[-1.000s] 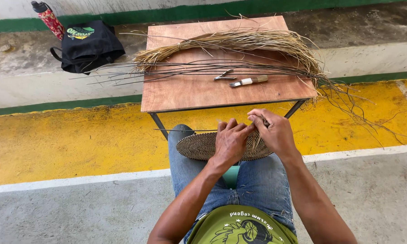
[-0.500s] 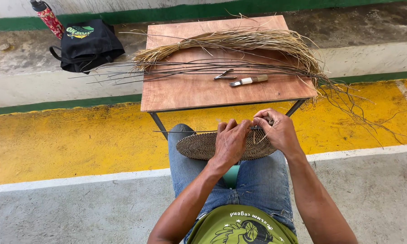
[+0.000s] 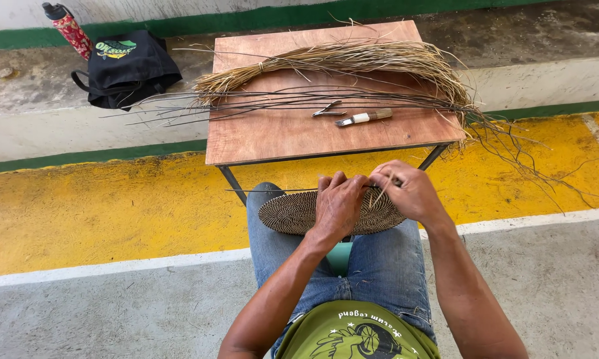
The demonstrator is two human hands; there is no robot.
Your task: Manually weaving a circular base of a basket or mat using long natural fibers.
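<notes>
The left hand (image 3: pixel 339 203) lies flat-fingered on top of a flat oval woven mat (image 3: pixel 293 213), pressing it down on the person's lap, fingers curled over its far rim. The right hand (image 3: pixel 409 193) is closed in a pinch on a pale fibre strand (image 3: pixel 382 193) at the mat's far right rim, just beside the left fingertips; the two hands nearly touch. The mat rests across both thighs, its long axis running left to right, so more of it shows out to the left of the hands than to the right. A thin dark stick (image 3: pixel 273 191) pokes out leftward from under the left hand along the far rim. Beyond the knees stands a small wooden table (image 3: pixel 279 136); near its front edge lie a knife with a pale handle (image 3: pixel 364 118) and small pliers (image 3: pixel 327 110), and along its back edge a bundle of dried fibres (image 3: pixel 339 60) stretches left to right, overhanging the right corner. A black bag (image 3: pixel 126 66) and a red bottle (image 3: pixel 70 30) sit on the ledge to the far left.
</notes>
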